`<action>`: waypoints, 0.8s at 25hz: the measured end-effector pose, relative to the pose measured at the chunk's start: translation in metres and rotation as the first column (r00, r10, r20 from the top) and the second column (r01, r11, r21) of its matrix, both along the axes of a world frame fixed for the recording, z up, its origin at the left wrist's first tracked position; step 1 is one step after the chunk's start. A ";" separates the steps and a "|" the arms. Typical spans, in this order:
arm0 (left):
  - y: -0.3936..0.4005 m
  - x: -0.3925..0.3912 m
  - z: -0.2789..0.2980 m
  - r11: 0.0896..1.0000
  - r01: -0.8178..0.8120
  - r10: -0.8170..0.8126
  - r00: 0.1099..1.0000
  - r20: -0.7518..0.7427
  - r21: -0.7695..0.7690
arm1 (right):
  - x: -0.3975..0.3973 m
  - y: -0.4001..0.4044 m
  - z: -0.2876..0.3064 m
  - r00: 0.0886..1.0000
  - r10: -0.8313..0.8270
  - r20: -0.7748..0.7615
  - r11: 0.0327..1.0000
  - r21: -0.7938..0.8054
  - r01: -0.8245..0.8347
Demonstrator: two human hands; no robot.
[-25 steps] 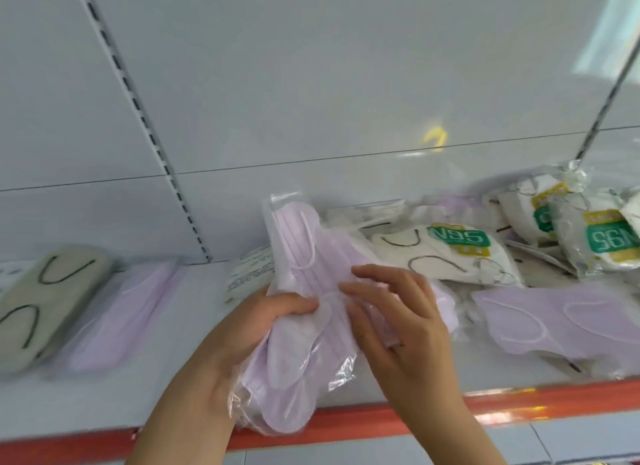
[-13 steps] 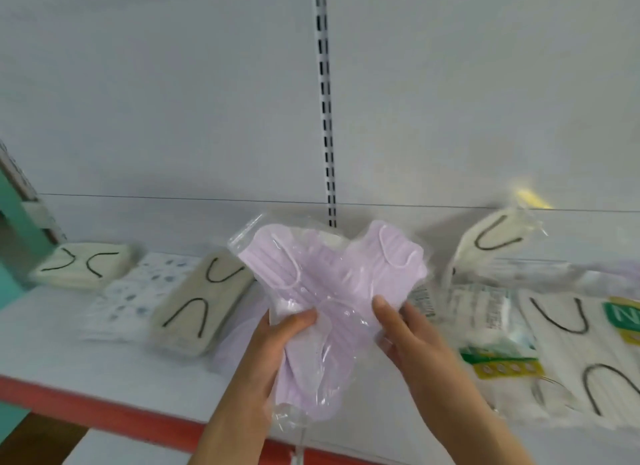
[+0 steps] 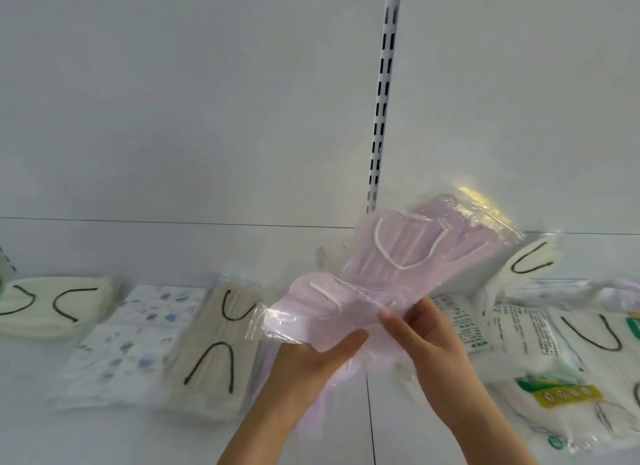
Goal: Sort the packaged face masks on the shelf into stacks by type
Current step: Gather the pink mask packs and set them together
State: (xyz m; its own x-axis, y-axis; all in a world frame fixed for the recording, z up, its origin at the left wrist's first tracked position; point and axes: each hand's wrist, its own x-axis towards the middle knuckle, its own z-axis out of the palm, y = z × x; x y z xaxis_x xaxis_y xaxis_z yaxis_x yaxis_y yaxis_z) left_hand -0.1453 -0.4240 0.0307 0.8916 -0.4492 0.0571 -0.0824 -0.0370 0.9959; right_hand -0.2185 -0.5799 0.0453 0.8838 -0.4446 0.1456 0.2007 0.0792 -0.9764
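Note:
Both hands hold clear packs of purple masks (image 3: 391,274) above the white shelf (image 3: 104,433), fanned apart. My left hand (image 3: 311,364) grips the lower pack from beneath, thumb on top. My right hand (image 3: 426,340) pinches the upper pack, which tilts up to the right. Under my hands lies another purple pack (image 3: 332,388), partly hidden. On the shelf to the left are a beige pack with black loops (image 3: 214,346), a patterned white pack (image 3: 135,343) and a second beige pack (image 3: 55,305).
Right of my hands lies a jumble of white packs with green labels (image 3: 540,371) and black-looped white masks (image 3: 533,260). A slotted upright (image 3: 382,100) runs down the white back panel. A shelf seam (image 3: 370,423) passes below my hands.
The view has shifted further left along the shelf. The purple packs have spread apart and tipped toward the right, and my right hand now pinches the upper one.

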 end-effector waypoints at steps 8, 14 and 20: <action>-0.042 -0.004 -0.016 0.999 0.035 -0.035 0.999 0.005 -0.026 | -0.015 -0.029 0.017 0.981 -0.182 -0.062 0.959 -0.233 0.164; -0.060 0.005 -0.016 0.993 -0.084 0.080 0.996 -0.049 -0.084 | -0.030 -0.071 0.012 0.977 0.133 -0.165 0.974 -0.162 -0.160; -0.064 -0.001 -0.018 0.972 0.038 -0.100 0.960 -0.262 -0.234 | -0.054 -0.109 0.018 0.932 -0.349 -0.097 0.927 -0.179 0.328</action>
State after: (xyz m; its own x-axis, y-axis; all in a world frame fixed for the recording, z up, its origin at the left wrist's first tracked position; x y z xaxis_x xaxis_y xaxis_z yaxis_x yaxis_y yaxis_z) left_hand -0.1461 -0.4885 0.0129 0.8548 -0.5134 -0.0749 0.1962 0.1861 0.9627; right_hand -0.2725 -0.6889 0.0637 0.7003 -0.7007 0.1365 0.0641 -0.1287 -0.9896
